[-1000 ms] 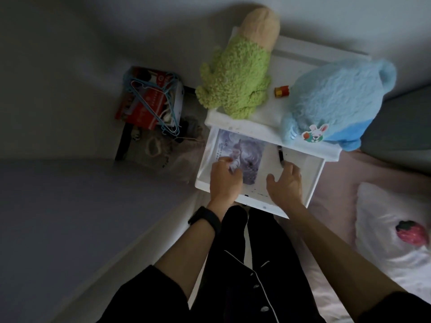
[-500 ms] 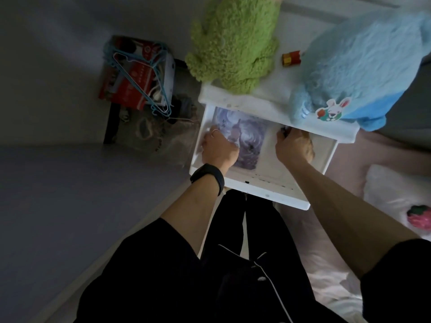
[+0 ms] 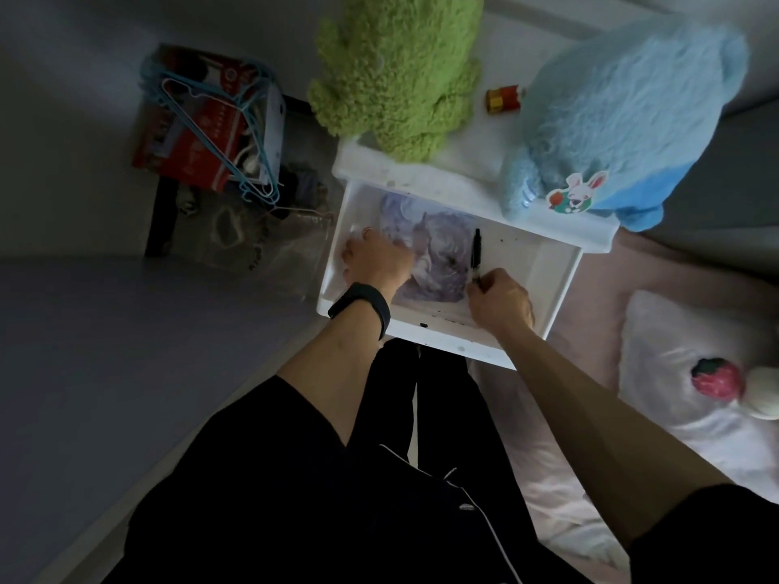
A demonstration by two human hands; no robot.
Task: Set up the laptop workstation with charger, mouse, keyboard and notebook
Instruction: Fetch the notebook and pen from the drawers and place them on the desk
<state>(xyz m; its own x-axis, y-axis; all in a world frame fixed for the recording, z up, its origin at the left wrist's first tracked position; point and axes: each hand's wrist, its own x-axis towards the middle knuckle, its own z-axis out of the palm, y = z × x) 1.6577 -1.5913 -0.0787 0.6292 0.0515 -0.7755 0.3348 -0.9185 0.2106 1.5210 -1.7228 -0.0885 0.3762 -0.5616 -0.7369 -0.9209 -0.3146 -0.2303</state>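
A white drawer [image 3: 560, 267] stands pulled out from a white bedside cabinet. Inside lies a notebook [image 3: 438, 238] with a purple swirled cover. My left hand [image 3: 373, 261], with a black band on the wrist, rests on the notebook's left edge, fingers curled over it. My right hand [image 3: 499, 299] pinches the lower end of a black pen [image 3: 476, 255], which points toward the back of the drawer beside the notebook's right edge. No laptop, charger, mouse or keyboard is visible.
A green plush toy [image 3: 396, 69], a blue plush toy [image 3: 624, 115] and a small red and yellow block [image 3: 501, 99] sit on the cabinet top. A red box with blue hangers [image 3: 210, 124] lies on the floor at left. A bed with a pillow [image 3: 683, 373] is at right.
My right hand reached to the back of the drawer, then drew back toward me with the black pen in its fingers. My left hand shifted to the notebook's left edge.
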